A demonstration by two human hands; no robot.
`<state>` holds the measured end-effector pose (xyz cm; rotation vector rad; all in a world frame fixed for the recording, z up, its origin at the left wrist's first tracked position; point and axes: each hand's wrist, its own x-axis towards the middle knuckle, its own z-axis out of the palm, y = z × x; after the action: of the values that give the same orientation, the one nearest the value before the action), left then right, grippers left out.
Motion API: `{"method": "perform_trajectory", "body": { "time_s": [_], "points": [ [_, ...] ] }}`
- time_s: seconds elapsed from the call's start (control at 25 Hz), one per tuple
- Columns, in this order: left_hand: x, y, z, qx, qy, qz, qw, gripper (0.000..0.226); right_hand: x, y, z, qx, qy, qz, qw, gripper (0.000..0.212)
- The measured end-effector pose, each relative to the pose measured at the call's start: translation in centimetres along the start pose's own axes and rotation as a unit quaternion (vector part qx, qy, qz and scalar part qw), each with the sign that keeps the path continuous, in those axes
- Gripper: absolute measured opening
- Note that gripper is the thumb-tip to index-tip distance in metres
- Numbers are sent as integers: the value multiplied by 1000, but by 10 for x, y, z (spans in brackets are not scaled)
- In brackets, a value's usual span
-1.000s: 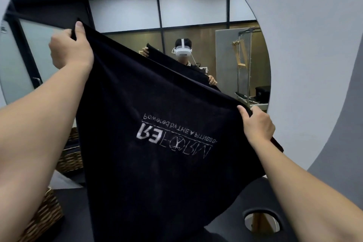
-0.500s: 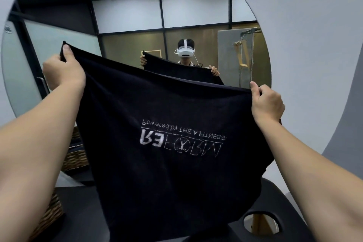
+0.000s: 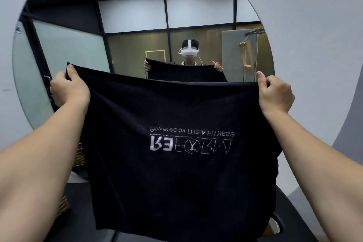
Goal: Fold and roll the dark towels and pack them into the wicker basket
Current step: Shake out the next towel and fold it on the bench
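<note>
We stood at a dark table (image 3: 88, 230) before a big round mirror (image 3: 137, 25) on a pale wall; a wicker basket (image 3: 63, 205) peeked out at the left, its inside hidden; our left hand (image 3: 68, 88) and right hand (image 3: 275, 92), far apart, each pinched a top corner of the dark towel (image 3: 176, 182), which hung spread out in the air.

One head-worn view faces forward, close behind a spread towel (image 3: 176, 173), toward a round mirror (image 3: 137, 35)

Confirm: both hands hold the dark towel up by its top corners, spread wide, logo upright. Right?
Not quite. In the head view the left hand and right hand do hold the dark towel spread by its top corners, but the logo hangs upside down.
</note>
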<state>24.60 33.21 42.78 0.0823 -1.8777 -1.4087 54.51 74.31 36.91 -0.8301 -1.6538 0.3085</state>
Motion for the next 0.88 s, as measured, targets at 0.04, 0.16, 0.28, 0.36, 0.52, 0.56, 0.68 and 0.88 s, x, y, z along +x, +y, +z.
{"method": "perform_trajectory", "body": {
  "time_s": [0.04, 0.16, 0.28, 0.36, 0.52, 0.56, 0.68, 0.88],
  "points": [
    [1, -3, -1, 10, 2, -1, 1000, 48, 1, -2, -2, -1, 1, -2, 1000, 57],
    [3, -6, -2, 14, 4, -7, 1000, 43, 1, -9, -6, -5, 6, -9, 1000, 59],
    [-3, -10, -4, 7, 15, -16, 1000, 37, -4, -12, -5, 0, 6, -8, 1000, 57],
    [-5, -18, -6, 10, 28, -24, 999, 40, -9, -11, -4, 6, 10, -7, 1000, 58],
    [-4, -32, -8, 16, 40, -39, 998, 49, -17, -5, -5, -6, 8, -6, 1000, 60],
    [-5, -36, -8, 18, 38, -44, 998, 49, -20, -4, -4, -8, 7, -5, 1000, 61],
    [-9, -51, -8, 42, 34, -61, 997, 48, -32, 2, 0, -24, -2, -4, 1000, 61],
    [-18, -86, 0, 72, 12, -65, 995, 49, -53, 15, 17, -52, -34, 1, 998, 62]
  ]
}}
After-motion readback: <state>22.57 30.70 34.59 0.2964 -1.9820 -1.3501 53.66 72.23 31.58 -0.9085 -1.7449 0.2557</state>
